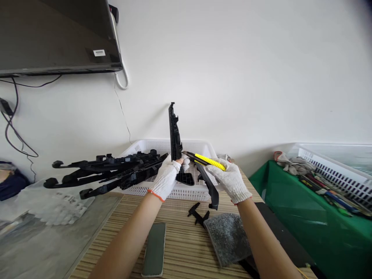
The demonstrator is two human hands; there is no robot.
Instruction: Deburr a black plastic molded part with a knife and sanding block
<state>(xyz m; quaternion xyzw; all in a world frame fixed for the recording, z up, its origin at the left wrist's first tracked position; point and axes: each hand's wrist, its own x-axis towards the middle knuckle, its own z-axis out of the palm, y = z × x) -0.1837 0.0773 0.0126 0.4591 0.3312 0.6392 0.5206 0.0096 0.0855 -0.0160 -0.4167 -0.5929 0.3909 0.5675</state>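
Observation:
My left hand (167, 174), in a white knit glove, grips a long black plastic part (175, 135) that stands nearly upright above the white basket. Its wider foot shows below the fingers. My right hand (228, 178), gloved too, is closed around a yellow and black utility knife (209, 161), whose tip points left toward the part. White mesh baskets hold more: in this white basket (174, 193) several similar black parts (124, 170) lie piled, sticking out over the left side. Another curved black piece (210, 186) hangs over the front rim, below my right hand.
On the wood-patterned table (180, 240) lie a phone-like flat object (154, 250), a black caliper (199, 215) and a grey cloth (228, 238). At right, a green-covered surface (290, 217) bears tools, gloves and a white crate (334, 166). A screen (58, 38) hangs upper left.

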